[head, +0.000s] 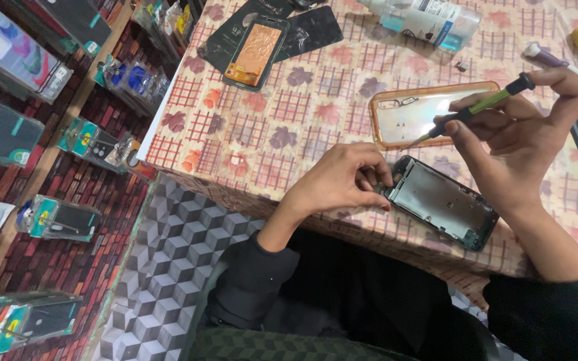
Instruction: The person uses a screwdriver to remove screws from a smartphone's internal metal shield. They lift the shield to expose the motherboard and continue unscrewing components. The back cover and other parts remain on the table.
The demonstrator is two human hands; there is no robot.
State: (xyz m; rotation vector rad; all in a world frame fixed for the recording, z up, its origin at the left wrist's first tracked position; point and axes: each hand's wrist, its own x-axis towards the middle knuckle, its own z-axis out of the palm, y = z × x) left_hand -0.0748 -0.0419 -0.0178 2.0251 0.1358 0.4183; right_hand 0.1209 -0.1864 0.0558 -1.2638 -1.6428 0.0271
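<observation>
1. While the left hand [342,180] presses down on the near-left end of the opened phone frame [443,200], its fingers [376,175] are curled and closed on that corner, pinning it to the worktop [269,127].
2. Just right of those fingers, the frame lies flat at the worktop's near edge, its bare metal inner plate facing up and its far end angled away to the right.
3. Above the frame, the right hand [516,134] holds a small precision screwdriver [479,107]; the fingers are closed around its green shaft, with a fingertip near the black cap.
4. The screwdriver tip points down and left, hovering over a clear orange-edged phone case [429,113] that lies just beyond the frame, apart from it.
5. By the look of it, the step in hand is work on the screws at the pinned end of the frame, with the tip not yet seated.
6. Any further move would call for lowering the tip squarely into a screw head beside the left fingers while the frame is held firm.
</observation>
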